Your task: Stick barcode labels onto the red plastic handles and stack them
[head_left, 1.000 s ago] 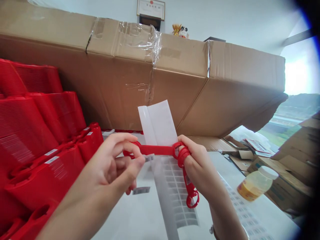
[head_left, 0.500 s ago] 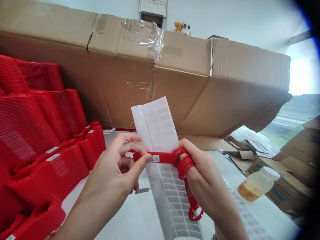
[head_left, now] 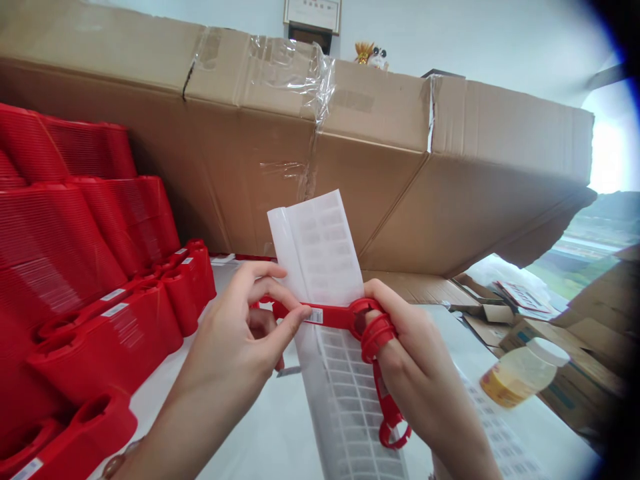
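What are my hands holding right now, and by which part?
Both hands hold one red plastic handle: the left hand pinches its flat bar beside the barcode sticker, and the right hand grips its looped end.

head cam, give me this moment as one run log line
left hand: pinches red plastic handle beside barcode sticker | right hand: handle's ring looped over fingers | nearby: barcode label sheet, stacked red plastic crates

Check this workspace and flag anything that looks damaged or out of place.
The large cardboard carton looks damaged: its top seams are split and patched with clear tape and plastic film.
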A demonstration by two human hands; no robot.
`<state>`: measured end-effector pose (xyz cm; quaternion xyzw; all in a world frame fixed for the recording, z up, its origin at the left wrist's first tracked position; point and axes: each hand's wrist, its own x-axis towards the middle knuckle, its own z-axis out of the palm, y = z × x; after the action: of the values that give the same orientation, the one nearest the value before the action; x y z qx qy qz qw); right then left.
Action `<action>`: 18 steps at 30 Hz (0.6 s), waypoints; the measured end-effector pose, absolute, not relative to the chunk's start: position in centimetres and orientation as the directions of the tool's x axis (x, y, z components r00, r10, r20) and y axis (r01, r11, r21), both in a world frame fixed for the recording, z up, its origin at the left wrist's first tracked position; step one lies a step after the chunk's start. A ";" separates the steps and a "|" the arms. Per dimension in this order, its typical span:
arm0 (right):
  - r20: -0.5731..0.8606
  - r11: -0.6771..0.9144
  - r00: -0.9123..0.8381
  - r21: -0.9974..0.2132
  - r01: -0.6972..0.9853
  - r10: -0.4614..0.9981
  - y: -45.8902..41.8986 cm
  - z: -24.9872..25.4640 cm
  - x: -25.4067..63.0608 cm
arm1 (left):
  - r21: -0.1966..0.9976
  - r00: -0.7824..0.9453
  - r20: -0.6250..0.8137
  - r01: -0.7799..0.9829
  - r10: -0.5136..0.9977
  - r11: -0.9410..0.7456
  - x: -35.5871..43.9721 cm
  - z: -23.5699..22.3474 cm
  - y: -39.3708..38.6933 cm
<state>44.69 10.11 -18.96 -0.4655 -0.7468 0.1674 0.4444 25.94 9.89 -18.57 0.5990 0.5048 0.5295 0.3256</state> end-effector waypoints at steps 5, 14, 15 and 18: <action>0.484 0.486 -0.150 -0.707 0.514 0.862 11.4 -19.2 44.7 | 0.829 -0.228 0.435 0.478 0.871 -0.289 25.5 -19.4 11.0; 0.436 0.424 -0.077 -0.794 0.437 0.897 12.5 -19.8 44.0 | 0.453 -0.238 0.767 0.859 0.596 -0.240 25.7 -20.6 12.4; 0.441 0.427 -0.073 -0.796 0.430 0.894 12.5 -19.9 43.8 | 0.379 -0.188 0.832 0.880 0.522 -0.286 26.0 -20.9 12.6; 0.455 0.445 -0.079 -0.798 0.406 0.887 12.3 -20.1 43.2 | 0.175 -0.055 0.950 0.909 0.308 -0.378 26.9 -21.8 12.9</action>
<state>43.25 12.30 -20.14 -0.4668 -0.6927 0.2439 0.4927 26.95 12.86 -21.84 0.6290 0.4837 0.5418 -0.2772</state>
